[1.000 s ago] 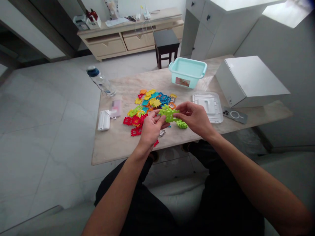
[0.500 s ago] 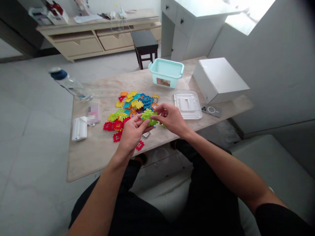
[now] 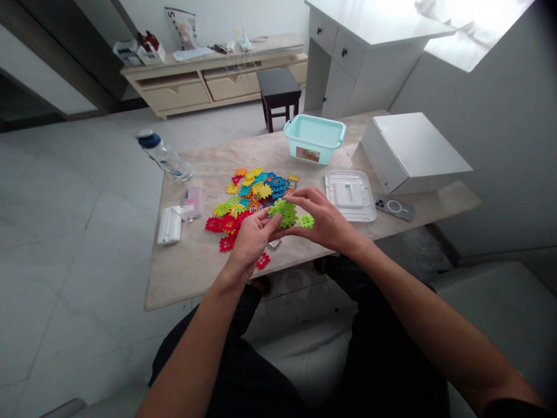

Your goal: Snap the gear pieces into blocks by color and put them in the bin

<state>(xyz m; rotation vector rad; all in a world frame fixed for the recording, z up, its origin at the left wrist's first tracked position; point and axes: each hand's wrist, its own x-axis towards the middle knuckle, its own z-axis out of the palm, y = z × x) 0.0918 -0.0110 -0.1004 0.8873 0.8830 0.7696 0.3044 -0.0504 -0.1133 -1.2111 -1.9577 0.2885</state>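
Above the front part of the table, my left hand [image 3: 253,237] pinches a green toothed building tile [image 3: 285,213] between thumb and fingers. My right hand [image 3: 326,220] curves around the same tile from the right, its fingertips at the upper edge and its lower fingers beneath. Whether this is one tile or several joined is hard to tell. Just behind and left of the hands lies a heap of loose tiles, with blue tiles [image 3: 276,184], yellow tiles [image 3: 261,190] and red tiles [image 3: 228,223]. Another green tile [image 3: 306,221] lies near my right hand.
A mint-green tub [image 3: 314,139] stands at the back, with a white lid [image 3: 350,196] in front. To the right are a white box [image 3: 418,151] and a phone [image 3: 394,207]. On the left are a water bottle [image 3: 167,159] and a white tissue pack [image 3: 169,225].
The camera view has shifted, so everything sits farther right. My right hand has opened from a close pinch on the tile's face to a wider grip around its edges.
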